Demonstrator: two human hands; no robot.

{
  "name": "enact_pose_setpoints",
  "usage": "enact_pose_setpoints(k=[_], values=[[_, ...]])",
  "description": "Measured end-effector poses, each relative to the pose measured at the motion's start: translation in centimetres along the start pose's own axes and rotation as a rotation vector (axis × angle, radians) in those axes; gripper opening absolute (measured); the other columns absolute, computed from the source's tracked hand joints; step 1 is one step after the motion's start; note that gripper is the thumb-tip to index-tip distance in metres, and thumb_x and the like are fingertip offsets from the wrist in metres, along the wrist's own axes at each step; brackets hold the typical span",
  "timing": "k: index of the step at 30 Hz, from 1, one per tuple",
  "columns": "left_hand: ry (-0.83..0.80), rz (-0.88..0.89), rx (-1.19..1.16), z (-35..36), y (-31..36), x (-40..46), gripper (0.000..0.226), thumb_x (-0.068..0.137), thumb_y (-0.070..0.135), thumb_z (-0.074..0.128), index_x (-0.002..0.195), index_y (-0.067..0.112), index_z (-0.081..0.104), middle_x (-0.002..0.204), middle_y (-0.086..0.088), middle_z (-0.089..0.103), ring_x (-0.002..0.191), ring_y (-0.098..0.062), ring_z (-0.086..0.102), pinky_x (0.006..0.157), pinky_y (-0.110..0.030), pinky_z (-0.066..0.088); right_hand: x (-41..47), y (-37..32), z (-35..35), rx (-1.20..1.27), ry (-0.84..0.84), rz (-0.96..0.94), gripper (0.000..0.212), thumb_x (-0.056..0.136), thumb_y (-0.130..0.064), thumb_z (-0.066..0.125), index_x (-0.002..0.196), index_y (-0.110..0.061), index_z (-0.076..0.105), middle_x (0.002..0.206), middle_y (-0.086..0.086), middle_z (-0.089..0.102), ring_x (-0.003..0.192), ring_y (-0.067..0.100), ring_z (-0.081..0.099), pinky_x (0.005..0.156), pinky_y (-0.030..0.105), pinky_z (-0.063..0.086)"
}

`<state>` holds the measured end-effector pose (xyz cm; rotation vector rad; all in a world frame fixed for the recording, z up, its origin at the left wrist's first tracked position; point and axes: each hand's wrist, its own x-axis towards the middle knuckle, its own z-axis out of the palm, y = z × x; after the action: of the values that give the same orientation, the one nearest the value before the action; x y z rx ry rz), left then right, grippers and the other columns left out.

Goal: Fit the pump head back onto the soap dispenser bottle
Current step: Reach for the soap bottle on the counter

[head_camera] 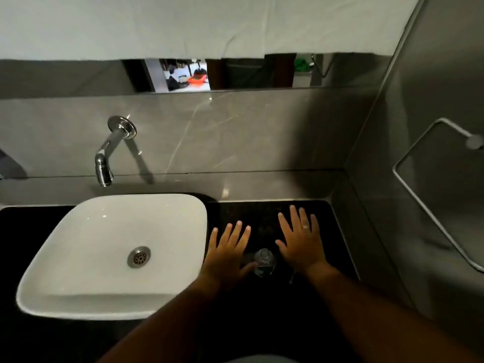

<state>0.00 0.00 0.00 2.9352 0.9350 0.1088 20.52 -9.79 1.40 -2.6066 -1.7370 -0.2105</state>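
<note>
left hand (227, 254) and right hand (301, 242) flat, fingers spread, holding nothing, flanking clear soap bottle (264, 261) on black counter (337, 247).

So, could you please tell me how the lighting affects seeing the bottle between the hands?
Head view: the clear soap dispenser bottle nearly vanishes against the dim black countertop, between the flat left hand and right hand; the white square basin is brightly lit; wide-angle bending curves the edges.

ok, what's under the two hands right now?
Both the left hand and the right hand lie flat, fingers spread, on the black counter. The clear bottle stands between them, not under either. Whatever the palms cover cannot be seen.
</note>
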Motion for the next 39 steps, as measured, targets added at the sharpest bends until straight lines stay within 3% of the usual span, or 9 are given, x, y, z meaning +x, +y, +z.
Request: enact_pose_setpoints(k=[5, 7, 10, 14, 22, 26, 30, 35, 39], values=[[-0.119, -0.073, -0.315, 4.3, 1.4, -0.8, 0.098, 0.076, 0.078, 0.037, 0.152, 0.023, 0.006, 0.16, 0.003, 0.008, 0.147, -0.024, 0.003, 0.115, -0.048, 0.001, -3.9, -0.6, 3.2, 0.29, -0.145, 0.491, 0.054, 0.081, -0.05, 0.061, 0.12, -0.014, 0.054, 0.121, 0.019, 0.057, 0.106, 0.038, 0.056, 0.085, 0.046, 0.048], [-0.117, -0.094, -0.448, 4.6, 1.9, 0.0, 0.097, 0.075, 0.076, 0.045, 0.151, 0.025, 0.013, 0.16, 0.004, 0.013, 0.147, -0.024, 0.003, 0.116, -0.047, 0.001, -4.2, -1.0, 3.6, 0.454, -0.186, 0.71, 0.05, 0.08, -0.052, 0.063, 0.106, -0.011, 0.055, 0.111, 0.018, 0.061, 0.101, 0.038, 0.059, 0.081, 0.044, 0.051], [-0.102, -0.134, -0.639, 4.7, 2.4, 1.0, 0.082, 0.078, 0.066, 0.059, 0.145, 0.031, 0.028, 0.157, 0.005, 0.021, 0.146, -0.021, 0.005, 0.117, -0.048, 0.003, -3.8, -0.7, 4.7, 0.597, -0.264, 0.806, 0.052, 0.081, -0.054, 0.063, 0.104, -0.007, 0.055, 0.108, 0.017, 0.063, 0.1, 0.037, 0.062, 0.081, 0.042, 0.052], [-0.115, -0.16, -0.717, 5.4, 2.5, 1.7, 0.062, 0.079, 0.061, 0.061, 0.134, 0.038, 0.041, 0.156, 0.003, 0.026, 0.146, -0.021, 0.006, 0.116, -0.049, 0.001, -2.8, 0.1, 5.9, 0.658, -0.281, 0.818, 0.05, 0.079, -0.052, 0.067, 0.103, -0.009, 0.056, 0.107, 0.015, 0.065, 0.099, 0.036, 0.063, 0.081, 0.04, 0.051], [-0.123, -0.154, -0.703, 6.3, 0.9, 3.2, 0.059, 0.071, 0.08, 0.049, 0.12, 0.048, 0.046, 0.159, 0.007, 0.008, 0.139, -0.008, -0.017, 0.11, -0.046, -0.012, -1.2, 1.4, 7.2, 0.689, -0.348, 0.767, 0.033, 0.084, -0.04, 0.067, 0.099, -0.013, 0.058, 0.102, 0.013, 0.068, 0.093, 0.034, 0.064, 0.074, 0.035, 0.048], [-0.188, -0.168, -0.726, 7.1, -0.3, 2.9, 0.039, 0.068, 0.084, 0.051, 0.102, 0.067, 0.044, 0.159, 0.013, 0.0, 0.134, -0.002, -0.027, 0.108, -0.047, -0.019, 0.4, 1.6, 6.1, 0.72, -0.375, 0.74, 0.028, 0.083, -0.038, 0.068, 0.099, -0.015, 0.061, 0.1, 0.01, 0.069, 0.088, 0.03, 0.065, 0.072, 0.033, 0.049], [-0.204, -0.212, -0.734, 7.3, -0.5, 2.7, 0.033, 0.064, 0.087, 0.051, 0.093, 0.073, 0.042, 0.16, 0.008, 0.003, 0.132, 0.0, -0.025, 0.106, -0.049, -0.019, 4.3, 1.6, 2.1, 0.949, -0.164, 0.608, 0.025, 0.079, -0.036, 0.071, 0.091, -0.016, 0.065, 0.089, 0.008, 0.07, 0.079, 0.026, 0.066, 0.07, 0.04, 0.057], [-0.184, -0.227, -0.75, 7.2, -0.2, 2.3, 0.039, 0.061, 0.089, 0.048, 0.094, 0.069, 0.04, 0.16, 0.005, 0.006, 0.132, 0.002, -0.019, 0.107, -0.053, -0.017, 8.5, 0.8, -3.9, 1.176, 0.163, 0.401, 0.014, 0.076, -0.035, 0.07, 0.072, -0.036, 0.057, 0.069, -0.014, 0.06, 0.061, -0.008, 0.059, 0.049, 0.007, 0.041], [-0.192, -0.23, -0.749, 6.8, 0.1, 2.2, 0.042, 0.063, 0.086, 0.051, 0.097, 0.065, 0.04, 0.16, 0.005, 0.007, 0.134, 0.002, -0.017, 0.108, -0.053, -0.018, 8.1, -0.4, -4.5, 1.194, 0.207, 0.196, 0.013, 0.076, -0.034, 0.07, 0.084, -0.033, 0.059, 0.074, -0.016, 0.059, 0.061, -0.003, 0.058, 0.052, 0.011, 0.046]])
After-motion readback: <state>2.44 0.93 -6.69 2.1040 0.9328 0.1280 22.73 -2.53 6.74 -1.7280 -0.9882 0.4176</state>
